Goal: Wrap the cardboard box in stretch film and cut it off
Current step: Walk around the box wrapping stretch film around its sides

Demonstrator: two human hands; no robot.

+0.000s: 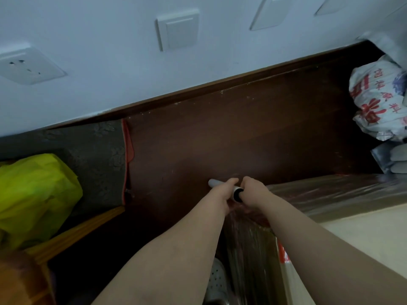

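The cardboard box (361, 230) fills the lower right, its top and sides covered in shiny stretch film. My left hand (225, 190) and my right hand (253, 192) both grip the stretch film roll (235, 192), a white tube held low beyond the box's left corner. A sheet of clear film (251, 236) stretches from the roll down along the box's near left side. Most of the roll is hidden under my fingers.
Dark wooden floor (231, 137) runs to the white wall (110, 62) with switches and a socket. A yellow bag (33, 194) and a patterned grey cushion (94, 150) lie at left. A printed white sack (381, 102) sits at the right. A white perforated shoe (217, 280) shows below.
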